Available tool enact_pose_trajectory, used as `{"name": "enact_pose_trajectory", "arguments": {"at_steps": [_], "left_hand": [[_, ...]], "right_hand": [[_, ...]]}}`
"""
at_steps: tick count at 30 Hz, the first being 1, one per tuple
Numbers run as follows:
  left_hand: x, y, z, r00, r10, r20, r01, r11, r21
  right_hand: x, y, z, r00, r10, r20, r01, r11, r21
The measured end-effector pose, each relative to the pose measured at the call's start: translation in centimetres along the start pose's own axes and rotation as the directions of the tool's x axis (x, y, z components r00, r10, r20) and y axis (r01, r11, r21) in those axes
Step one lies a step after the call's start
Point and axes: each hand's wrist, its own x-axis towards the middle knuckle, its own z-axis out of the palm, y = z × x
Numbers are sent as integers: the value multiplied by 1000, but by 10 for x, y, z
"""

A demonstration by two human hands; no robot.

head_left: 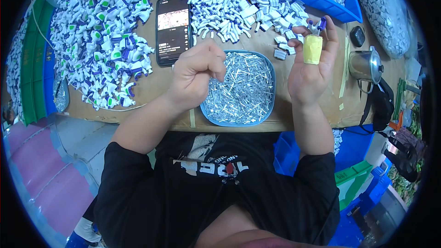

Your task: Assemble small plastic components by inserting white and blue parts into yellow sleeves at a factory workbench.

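My left hand (197, 73) is curled closed beside the left rim of a blue tray (272, 96) full of small silver metal pins (241, 87). Whatever its fingers may hold is hidden. Raised to the right of the tray, my right hand (317, 71) has yellow tape (313, 49) wrapped round its thumb. Between that thumb and the fingers it grips a small white-and-purple plastic toy part (319, 26). Beyond the tray lie heaps of curved white plastic pieces (220, 11) and blocky white pieces (271, 11). A large pile of white, purple and green toy bodies (101, 41) spreads over the left of the table.
A phone (173, 30) with a lit screen lies between the piles. Blue bins (335, 9) stand at the back. On the right are a metal cup with a lid (365, 66), a small black case (357, 36) and a clear bag of grey parts (381, 14). A green crate (34, 64) borders the left.
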Motion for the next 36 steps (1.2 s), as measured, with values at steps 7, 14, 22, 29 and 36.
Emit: {"name": "enact_pose_trajectory", "arguments": {"at_steps": [7, 14, 22, 29, 36], "left_hand": [[5, 6, 5, 991, 40, 127, -55, 991, 118], [8, 8, 0, 976, 111, 187, -158, 953, 257], [10, 8, -3, 969, 111, 219, -159, 963, 218], [1, 4, 13, 985, -170, 16, 163, 906, -390], [0, 3, 6, 964, -193, 185, 261, 827, -497]], "right_hand": [[1, 7, -1, 998, -50, 45, 54, 996, -76], [3, 11, 1, 989, -76, 127, 113, 942, -315], [-10, 4, 6, 949, -107, 296, 130, 990, -59], [-25, -11, 11, 816, -54, 576, -118, 959, 257], [-27, -9, 9, 759, -113, 641, -203, 894, 399]]}}
